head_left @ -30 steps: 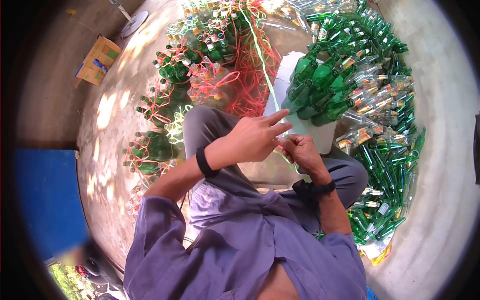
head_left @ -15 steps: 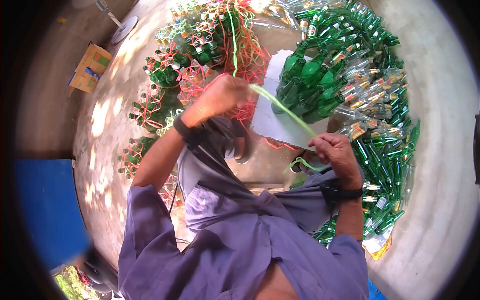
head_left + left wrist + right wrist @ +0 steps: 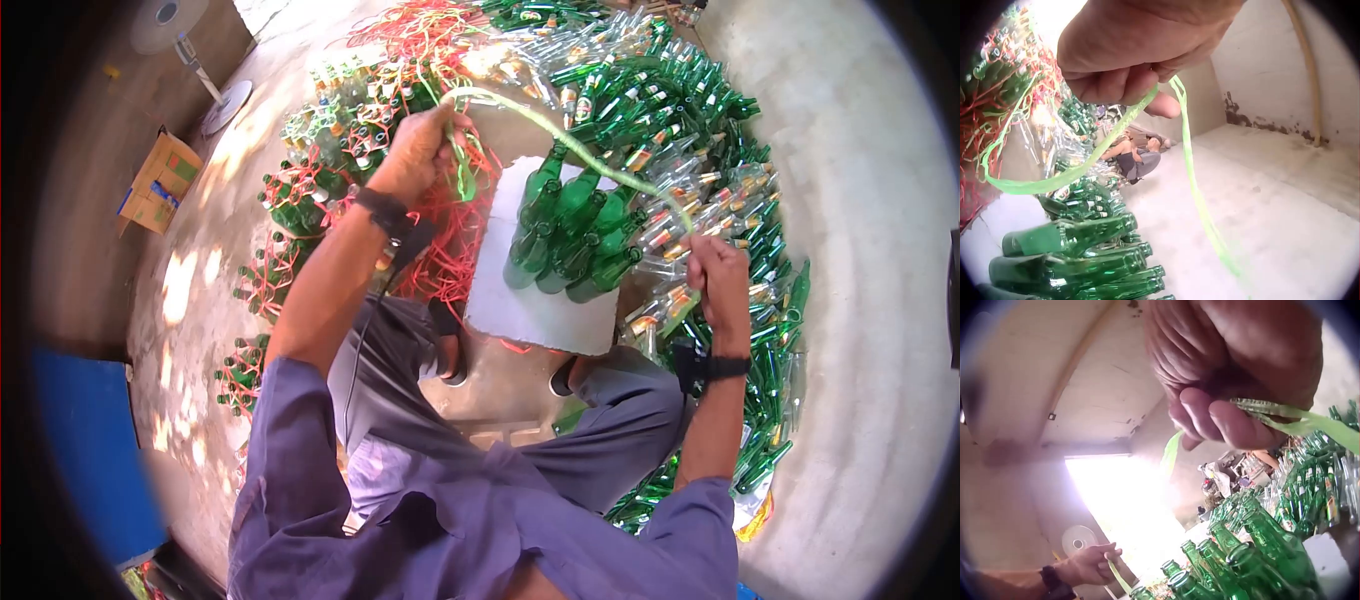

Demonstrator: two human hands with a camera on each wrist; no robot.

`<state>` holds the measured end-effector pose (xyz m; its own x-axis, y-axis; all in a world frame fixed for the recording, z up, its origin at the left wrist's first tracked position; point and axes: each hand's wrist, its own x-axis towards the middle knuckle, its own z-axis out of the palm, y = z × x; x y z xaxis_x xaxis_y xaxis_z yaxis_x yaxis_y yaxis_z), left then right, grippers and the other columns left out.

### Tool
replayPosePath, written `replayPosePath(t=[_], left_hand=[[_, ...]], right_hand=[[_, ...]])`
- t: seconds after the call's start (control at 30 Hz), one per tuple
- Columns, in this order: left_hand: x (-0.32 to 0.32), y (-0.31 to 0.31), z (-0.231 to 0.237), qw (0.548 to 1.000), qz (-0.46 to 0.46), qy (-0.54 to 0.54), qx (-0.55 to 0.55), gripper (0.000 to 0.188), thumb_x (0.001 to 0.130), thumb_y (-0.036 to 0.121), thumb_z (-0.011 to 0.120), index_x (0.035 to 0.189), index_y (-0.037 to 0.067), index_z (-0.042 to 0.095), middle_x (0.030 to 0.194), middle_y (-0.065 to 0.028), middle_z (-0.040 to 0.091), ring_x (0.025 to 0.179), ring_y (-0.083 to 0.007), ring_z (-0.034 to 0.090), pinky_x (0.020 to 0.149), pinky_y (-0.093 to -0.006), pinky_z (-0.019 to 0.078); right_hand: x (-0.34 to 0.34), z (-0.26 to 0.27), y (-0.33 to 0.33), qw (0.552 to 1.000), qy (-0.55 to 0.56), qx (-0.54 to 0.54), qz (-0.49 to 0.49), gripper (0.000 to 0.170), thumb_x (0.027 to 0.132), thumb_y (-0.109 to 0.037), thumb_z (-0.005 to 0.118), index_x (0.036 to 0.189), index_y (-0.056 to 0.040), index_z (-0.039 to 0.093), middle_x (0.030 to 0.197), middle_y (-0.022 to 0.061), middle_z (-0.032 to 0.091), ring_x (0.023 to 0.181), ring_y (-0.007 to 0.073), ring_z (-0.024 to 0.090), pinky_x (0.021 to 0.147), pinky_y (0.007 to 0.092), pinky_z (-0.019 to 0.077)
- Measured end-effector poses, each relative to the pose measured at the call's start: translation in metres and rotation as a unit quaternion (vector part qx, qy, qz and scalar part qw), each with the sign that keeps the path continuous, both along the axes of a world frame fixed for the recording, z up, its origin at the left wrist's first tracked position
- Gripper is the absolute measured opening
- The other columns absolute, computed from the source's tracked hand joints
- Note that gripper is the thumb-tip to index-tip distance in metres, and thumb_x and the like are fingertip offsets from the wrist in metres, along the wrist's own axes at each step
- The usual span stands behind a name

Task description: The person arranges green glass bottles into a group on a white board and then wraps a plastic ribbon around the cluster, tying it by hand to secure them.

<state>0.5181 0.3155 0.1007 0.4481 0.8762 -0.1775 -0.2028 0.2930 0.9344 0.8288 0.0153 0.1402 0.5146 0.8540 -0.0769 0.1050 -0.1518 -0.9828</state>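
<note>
A length of light green plastic twine [image 3: 560,132] arcs between my two raised hands. One part of it is gripped in the curled fingers of my left hand [image 3: 418,152], up at the left, with more hanging below the hand. My right hand [image 3: 720,272], farther right, pinches the other part, and a short end [image 3: 1171,452] pokes out past its fingers. Under the arc, a cluster of upright green glass bottles [image 3: 572,240] stands on a white board [image 3: 535,322] in front of my knees. Neither hand touches the bottles.
Loose green and clear bottles [image 3: 650,95] lie heaped along the right side. Bottle bundles [image 3: 292,205] bound with red twine stand at the left, beside tangled red twine [image 3: 450,255]. A cardboard box [image 3: 163,182] leans farther left. Another person [image 3: 1140,161] sits in the background.
My hands were close together near the board and have spread widely apart. The left went up and left, the right to the right, with the twine now bowed between them. The head view has shifted too.
</note>
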Motion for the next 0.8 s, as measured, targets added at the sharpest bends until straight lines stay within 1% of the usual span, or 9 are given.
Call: replayPosePath(t=[0.07, 0.13, 0.23, 0.27, 0.43, 0.53, 0.6, 0.67, 0.8], left_hand=[[0.032, -0.008, -0.006, 0.999, 0.008, 0.051, 0.012, 0.035, 0.098, 0.034, 0.053, 0.087, 0.004, 0.066, 0.057, -0.0015, 0.056, 0.038, -0.0090, 0.036, 0.037, -0.0262, 0.0248], [0.050, 0.008, -0.042, 0.988, -0.028, 0.144, 0.039, 0.031, 0.098, 0.030, 0.055, 0.089, 0.002, 0.067, 0.060, -0.0055, 0.062, 0.047, -0.0170, 0.057, 0.044, -0.0312, 0.0439], [0.069, 0.010, -0.095, 0.868, -0.102, 0.368, 0.316, 0.024, 0.096, 0.021, 0.053, 0.092, 0.004, 0.069, 0.065, -0.0064, 0.067, 0.054, -0.0194, 0.065, 0.051, -0.0328, 0.0499], [0.071, 0.005, -0.107, 0.920, -0.099, 0.324, 0.197, 0.030, 0.094, 0.026, 0.054, 0.087, 0.002, 0.070, 0.064, -0.0085, 0.067, 0.054, -0.0207, 0.066, 0.055, -0.0333, 0.0517], [0.062, -0.013, -0.177, 0.904, -0.119, 0.374, 0.172, 0.046, 0.094, 0.034, 0.055, 0.068, -0.001, 0.068, 0.056, -0.0087, 0.064, 0.043, -0.0167, 0.059, 0.044, -0.0305, 0.0454], [0.050, -0.034, -0.185, 0.874, -0.149, 0.435, 0.158, 0.042, 0.090, 0.032, 0.052, 0.066, 0.002, 0.069, 0.056, -0.0094, 0.066, 0.058, -0.0231, 0.068, 0.065, -0.0374, 0.0540], [0.045, -0.046, -0.199, 0.877, -0.152, 0.435, 0.137, 0.041, 0.090, 0.031, 0.052, 0.065, 0.003, 0.069, 0.059, -0.0104, 0.067, 0.062, -0.0239, 0.069, 0.069, -0.0388, 0.0547], [0.036, -0.054, -0.225, 0.866, -0.165, 0.412, 0.231, 0.045, 0.096, 0.034, 0.050, 0.075, 0.000, 0.070, 0.060, -0.0089, 0.068, 0.053, -0.0168, 0.063, 0.061, -0.0334, 0.0513], [0.030, -0.090, -0.200, 0.841, -0.155, 0.494, 0.160, 0.038, 0.090, 0.030, 0.051, 0.070, 0.004, 0.070, 0.068, -0.0133, 0.070, 0.072, -0.0336, 0.069, 0.076, -0.0458, 0.0536]], right_hand=[[0.014, -0.014, 0.033, 0.997, 0.044, 0.058, -0.036, 0.025, 0.096, -0.021, 0.063, 0.092, 0.0030, 0.070, 0.058, -0.0029, 0.051, 0.049, 0.0044, 0.043, 0.047, 0.0207, 0.0340], [0.025, -0.028, 0.063, 0.987, 0.087, 0.116, -0.069, 0.025, 0.096, -0.021, 0.064, 0.093, 0.0030, 0.070, 0.058, -0.0028, 0.051, 0.049, 0.0044, 0.044, 0.046, 0.0209, 0.0346], [0.039, -0.055, 0.097, 0.986, 0.062, 0.108, -0.106, 0.023, 0.095, -0.020, 0.064, 0.093, 0.0013, 0.071, 0.059, -0.0021, 0.053, 0.047, 0.0045, 0.045, 0.044, 0.0208, 0.0353], [0.045, -0.070, 0.105, 0.989, 0.052, 0.065, -0.121, 0.022, 0.093, -0.021, 0.066, 0.092, 0.0011, 0.071, 0.059, -0.0012, 0.055, 0.046, 0.0058, 0.046, 0.043, 0.0220, 0.0357], [0.080, -0.177, 0.111, 0.980, -0.040, -0.107, -0.163, 0.021, 0.085, -0.020, 0.070, 0.092, -0.0004, 0.070, 0.059, 0.0023, 0.056, 0.041, 0.0126, 0.047, 0.043, 0.0291, 0.0393], [0.093, -0.263, 0.100, 0.982, -0.083, -0.077, -0.152, 0.028, 0.086, -0.013, 0.062, 0.061, -0.0015, 0.060, 0.052, 0.0035, 0.054, 0.043, 0.0098, 0.049, 0.038, 0.0278, 0.0337], [0.100, -0.325, 0.093, 0.949, -0.227, 0.173, -0.135, 0.023, 0.081, -0.008, 0.061, 0.059, -0.0014, 0.060, 0.053, 0.0039, 0.054, 0.041, 0.0119, 0.048, 0.038, 0.0301, 0.0343], [0.098, -0.331, 0.082, 0.953, -0.244, 0.104, -0.144, 0.021, 0.080, -0.004, 0.060, 0.059, 0.0000, 0.059, 0.054, 0.0029, 0.053, 0.040, 0.0139, 0.048, 0.037, 0.0320, 0.0331], [0.076, -0.301, 0.065, 0.979, -0.145, -0.112, -0.084, 0.021, 0.079, -0.004, 0.060, 0.059, 0.0010, 0.057, 0.053, 0.0037, 0.052, 0.041, 0.0151, 0.049, 0.035, 0.0342, 0.0300]])
